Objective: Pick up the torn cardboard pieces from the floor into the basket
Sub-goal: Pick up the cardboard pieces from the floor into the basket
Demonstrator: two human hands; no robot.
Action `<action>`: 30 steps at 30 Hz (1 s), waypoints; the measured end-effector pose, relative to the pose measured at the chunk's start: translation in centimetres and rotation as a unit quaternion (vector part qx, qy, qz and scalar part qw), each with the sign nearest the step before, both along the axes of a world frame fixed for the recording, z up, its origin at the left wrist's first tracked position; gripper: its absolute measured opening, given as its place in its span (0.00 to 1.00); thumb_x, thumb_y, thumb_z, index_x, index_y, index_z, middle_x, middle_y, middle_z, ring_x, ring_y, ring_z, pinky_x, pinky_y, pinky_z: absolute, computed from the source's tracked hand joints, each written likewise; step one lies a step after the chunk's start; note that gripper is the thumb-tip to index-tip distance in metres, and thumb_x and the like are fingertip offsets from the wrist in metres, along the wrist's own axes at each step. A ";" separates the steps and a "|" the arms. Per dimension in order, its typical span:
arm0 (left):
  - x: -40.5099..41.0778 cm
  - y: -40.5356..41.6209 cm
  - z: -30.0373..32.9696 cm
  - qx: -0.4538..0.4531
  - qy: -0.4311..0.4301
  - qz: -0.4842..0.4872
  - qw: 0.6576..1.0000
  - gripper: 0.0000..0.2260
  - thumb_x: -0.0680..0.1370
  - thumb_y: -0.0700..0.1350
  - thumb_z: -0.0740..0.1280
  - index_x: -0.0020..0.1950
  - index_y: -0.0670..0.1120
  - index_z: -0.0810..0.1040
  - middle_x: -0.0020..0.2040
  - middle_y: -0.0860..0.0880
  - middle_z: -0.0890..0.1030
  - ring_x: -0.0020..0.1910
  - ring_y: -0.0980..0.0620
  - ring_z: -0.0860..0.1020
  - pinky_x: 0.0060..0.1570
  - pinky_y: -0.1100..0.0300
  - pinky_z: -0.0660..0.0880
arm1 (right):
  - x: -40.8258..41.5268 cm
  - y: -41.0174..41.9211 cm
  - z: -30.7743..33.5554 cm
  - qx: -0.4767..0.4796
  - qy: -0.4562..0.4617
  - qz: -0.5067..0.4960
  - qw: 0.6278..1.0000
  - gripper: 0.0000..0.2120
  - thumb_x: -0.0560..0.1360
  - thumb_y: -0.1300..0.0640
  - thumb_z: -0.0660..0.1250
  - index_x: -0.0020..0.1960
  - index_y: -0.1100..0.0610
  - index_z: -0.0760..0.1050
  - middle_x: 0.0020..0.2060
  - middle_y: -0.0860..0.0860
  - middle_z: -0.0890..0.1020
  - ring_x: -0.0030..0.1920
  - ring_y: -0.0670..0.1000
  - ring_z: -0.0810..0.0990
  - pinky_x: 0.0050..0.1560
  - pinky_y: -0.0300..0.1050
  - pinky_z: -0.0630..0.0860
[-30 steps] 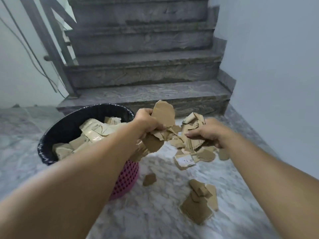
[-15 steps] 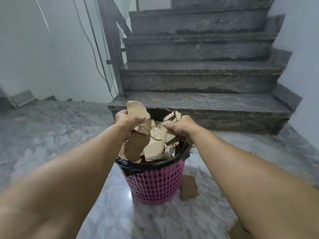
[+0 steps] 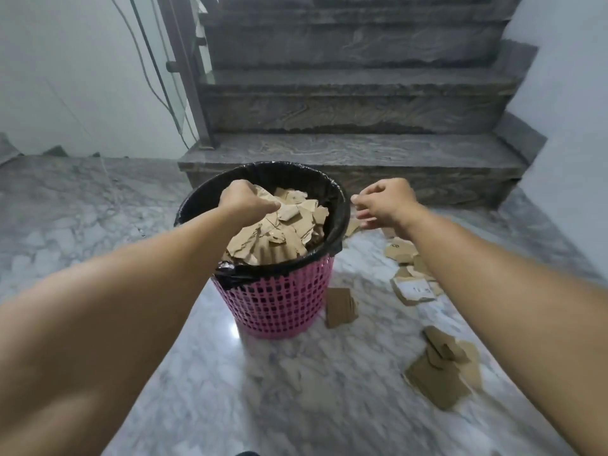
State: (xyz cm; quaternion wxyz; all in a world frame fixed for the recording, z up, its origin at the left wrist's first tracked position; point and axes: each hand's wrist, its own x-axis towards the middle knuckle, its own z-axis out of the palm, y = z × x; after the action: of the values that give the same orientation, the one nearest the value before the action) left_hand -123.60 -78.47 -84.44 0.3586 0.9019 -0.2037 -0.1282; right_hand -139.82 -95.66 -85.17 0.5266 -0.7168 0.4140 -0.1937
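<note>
Your left hand (image 3: 245, 200) presses cardboard pieces (image 3: 283, 232) in the pink basket (image 3: 279, 304), its grip unclear; your right hand (image 3: 385, 202) hangs loosely curled, empty.

I see the basket (image 3: 283, 301) heaped with cardboard pieces (image 3: 283, 232) almost to the rim, so little room remains inside. Bare marble floor (image 3: 82, 209) lies open to its left; scattered scraps (image 3: 441, 373) crowd the right, probably flat, and the stairs (image 3: 355, 153) block passage behind.

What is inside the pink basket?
The pink basket has a black bag lining it and a heap of torn cardboard pieces. The left hand rests on the heap. Whatever lies under the heap is hidden.
</note>
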 end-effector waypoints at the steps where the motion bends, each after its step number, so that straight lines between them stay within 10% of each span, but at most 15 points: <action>1: -1.2 -0.8 0.3 -0.006 -0.020 -0.014 1.000 0.25 0.71 0.51 0.76 0.64 0.42 0.75 0.57 0.46 0.80 0.53 0.50 0.78 0.51 0.57 0.74 | -1.8 -0.5 0.1 0.001 0.024 0.013 1.000 0.06 0.73 0.61 0.74 0.45 0.62 0.78 0.43 0.59 0.83 0.39 0.54 0.85 0.39 0.51 0.83; 9: -14.7 -8.8 -2.5 -0.021 -0.157 -0.257 0.953 0.10 0.73 0.46 0.72 0.52 0.44 0.81 0.45 0.50 0.82 0.44 0.51 0.79 0.44 0.59 0.75 | -18.6 -4.6 -5.7 0.058 0.206 0.005 0.977 0.11 0.74 0.59 0.73 0.53 0.62 0.77 0.51 0.60 0.82 0.46 0.55 0.83 0.44 0.51 0.82; 17: -25.9 -12.2 -15.9 0.178 -0.006 -0.397 0.901 0.21 0.74 0.48 0.72 0.65 0.44 0.74 0.59 0.44 0.78 0.56 0.45 0.77 0.55 0.53 0.76 | -30.8 -3.1 -15.7 0.092 0.346 0.020 0.934 0.13 0.68 0.60 0.79 0.47 0.60 0.77 0.43 0.59 0.82 0.40 0.54 0.81 0.42 0.52 0.81; 30: -32.5 -14.2 -28.5 0.276 0.016 -0.230 0.933 0.38 0.66 0.64 0.72 0.67 0.43 0.64 0.66 0.43 0.64 0.68 0.44 0.63 0.63 0.49 0.68 | -33.7 2.1 -26.6 -0.044 0.512 0.146 0.845 0.11 0.72 0.61 0.66 0.54 0.57 0.73 0.53 0.55 0.76 0.56 0.58 0.78 0.47 0.47 0.73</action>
State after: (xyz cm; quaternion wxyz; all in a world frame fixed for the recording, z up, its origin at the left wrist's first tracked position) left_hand -156.09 -92.68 -112.97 0.0592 0.8917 -0.3564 -0.2727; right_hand -173.48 -93.58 -111.78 0.2296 -0.7888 0.5063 0.2622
